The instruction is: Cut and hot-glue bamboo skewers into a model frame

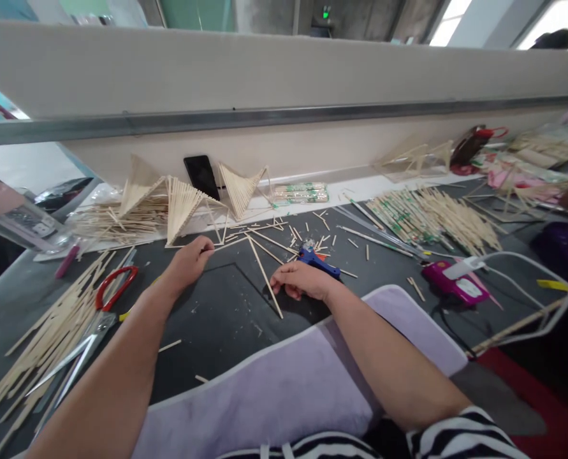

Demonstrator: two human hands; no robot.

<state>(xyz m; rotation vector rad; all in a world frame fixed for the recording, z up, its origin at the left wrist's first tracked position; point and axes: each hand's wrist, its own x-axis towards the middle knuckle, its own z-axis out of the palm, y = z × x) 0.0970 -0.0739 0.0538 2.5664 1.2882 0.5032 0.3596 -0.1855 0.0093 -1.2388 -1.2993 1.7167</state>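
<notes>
Two thin wooden sticks meet in a V above the dark tabletop, their joined ends pointing away from me. My left hand (194, 262) is closed in a pinch at the outer end of the left wooden stick (231, 243). The fingers of my right hand (299, 280) are curled at the right wooden stick (261, 266), which slants toward me; its near end sticks out past them. Just behind my right hand lies a blue hot glue gun (318, 260), partly hidden. Lattice models of sticks, one a fan-like twisted model (181, 207), stand beyond my left hand.
Red-handled scissors (116, 287) and long sticks (49, 331) lie at the left. A black phone (201, 175) leans on the low wall. Stick bundles (422, 213) and a magenta power block (456, 282) with a white cable sit right. A lilac cloth (274, 395) covers the near edge.
</notes>
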